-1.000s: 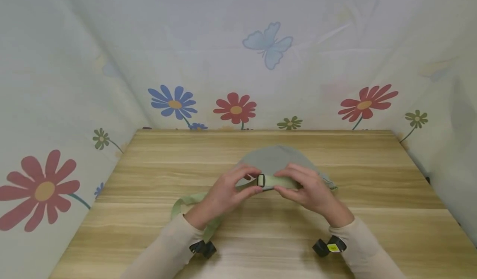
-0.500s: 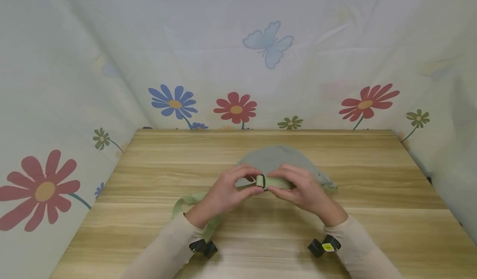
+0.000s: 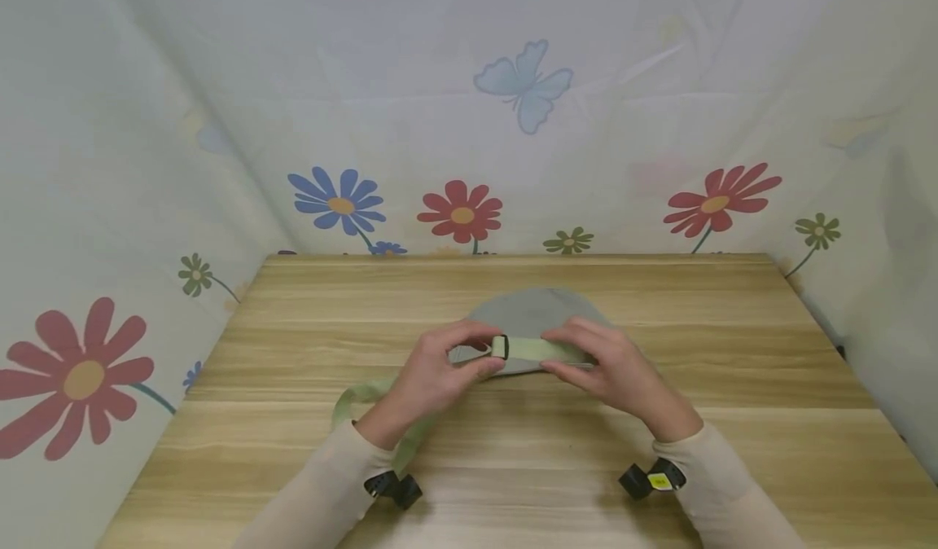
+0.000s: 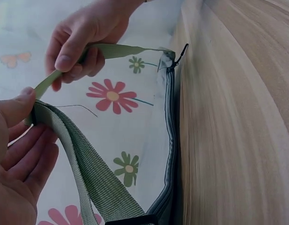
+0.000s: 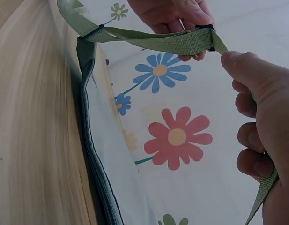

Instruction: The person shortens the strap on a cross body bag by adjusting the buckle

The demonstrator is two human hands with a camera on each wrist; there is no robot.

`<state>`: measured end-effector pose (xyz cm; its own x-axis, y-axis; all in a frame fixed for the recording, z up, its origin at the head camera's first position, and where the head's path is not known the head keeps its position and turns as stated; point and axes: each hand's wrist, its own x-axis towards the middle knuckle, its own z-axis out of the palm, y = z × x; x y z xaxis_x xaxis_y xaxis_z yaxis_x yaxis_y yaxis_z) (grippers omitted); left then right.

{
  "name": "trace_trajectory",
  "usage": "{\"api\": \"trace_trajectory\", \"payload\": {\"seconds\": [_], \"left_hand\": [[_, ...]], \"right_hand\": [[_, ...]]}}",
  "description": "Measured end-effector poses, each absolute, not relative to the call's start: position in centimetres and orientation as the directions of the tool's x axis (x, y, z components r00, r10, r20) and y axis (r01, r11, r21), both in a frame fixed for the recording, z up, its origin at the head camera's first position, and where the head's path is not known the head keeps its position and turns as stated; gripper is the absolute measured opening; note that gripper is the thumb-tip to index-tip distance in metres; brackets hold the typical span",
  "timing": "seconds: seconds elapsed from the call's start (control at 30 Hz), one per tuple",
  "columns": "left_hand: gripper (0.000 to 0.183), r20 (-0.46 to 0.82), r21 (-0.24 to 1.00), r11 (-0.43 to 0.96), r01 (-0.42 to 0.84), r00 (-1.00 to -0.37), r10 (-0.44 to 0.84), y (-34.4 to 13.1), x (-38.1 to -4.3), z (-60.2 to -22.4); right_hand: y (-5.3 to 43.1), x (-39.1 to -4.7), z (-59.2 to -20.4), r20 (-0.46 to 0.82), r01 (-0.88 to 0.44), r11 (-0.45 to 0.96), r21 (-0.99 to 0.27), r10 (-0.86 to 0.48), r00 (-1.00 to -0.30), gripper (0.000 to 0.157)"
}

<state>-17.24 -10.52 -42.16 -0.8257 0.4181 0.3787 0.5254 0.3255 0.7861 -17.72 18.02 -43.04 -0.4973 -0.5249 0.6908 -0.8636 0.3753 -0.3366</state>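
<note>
A grey half-round bag [image 3: 538, 309] with a dark zipper [image 4: 171, 122] lies on the wooden table, and a pale green webbing strap [image 3: 524, 349] runs from it. Above the bag's near edge, my left hand [image 3: 440, 367] pinches the strap at a black slider buckle [image 3: 506, 347] between thumb and fingers. My right hand [image 3: 614, 363] holds the same strap a short way to the right, the band pulled fairly straight between the two. In the right wrist view the strap [image 5: 181, 43] is doubled on the bag's side of the buckle. A second black ring [image 4: 132, 220] joins strap and bag.
A loop of loose strap [image 3: 352, 398] hangs beside and under the left forearm. Black wrist cameras [image 3: 396, 488] sit at both cuffs. Behind the table [image 3: 330, 296] stands a white cloth backdrop [image 3: 396, 109] printed with flowers and a butterfly.
The right hand first slid in close to the buckle, then moved back right. The left hand and the buckle have shifted slightly left, so a longer stretch of strap shows between the hands.
</note>
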Motion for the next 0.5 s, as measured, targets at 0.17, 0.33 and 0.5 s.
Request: {"api": "trace_trajectory", "payload": {"seconds": [0.17,0.33,0.5], "left_hand": [[0.037,0.317,0.82,0.33,0.467,-0.852,0.417,-10.5,-17.2,-42.0],[0.035,0.292,0.834,0.321,0.449,-0.852,0.435,-10.3,-17.2,-41.6],[0.03,0.332,0.815,0.289,0.502,-0.814,0.477,-9.9,-17.3,-41.6]], "right_hand": [[17.8,-17.7,-42.9,0.709,-0.868,0.363,-0.339,-0.508,-0.489,0.028],[17.1,-17.8,-42.7,0.71,-0.879,0.346,-0.327,-0.525,-0.471,0.03],[16.1,-17.9,-42.4,0.703,-0.896,0.324,-0.303,-0.559,-0.439,0.028]]}}
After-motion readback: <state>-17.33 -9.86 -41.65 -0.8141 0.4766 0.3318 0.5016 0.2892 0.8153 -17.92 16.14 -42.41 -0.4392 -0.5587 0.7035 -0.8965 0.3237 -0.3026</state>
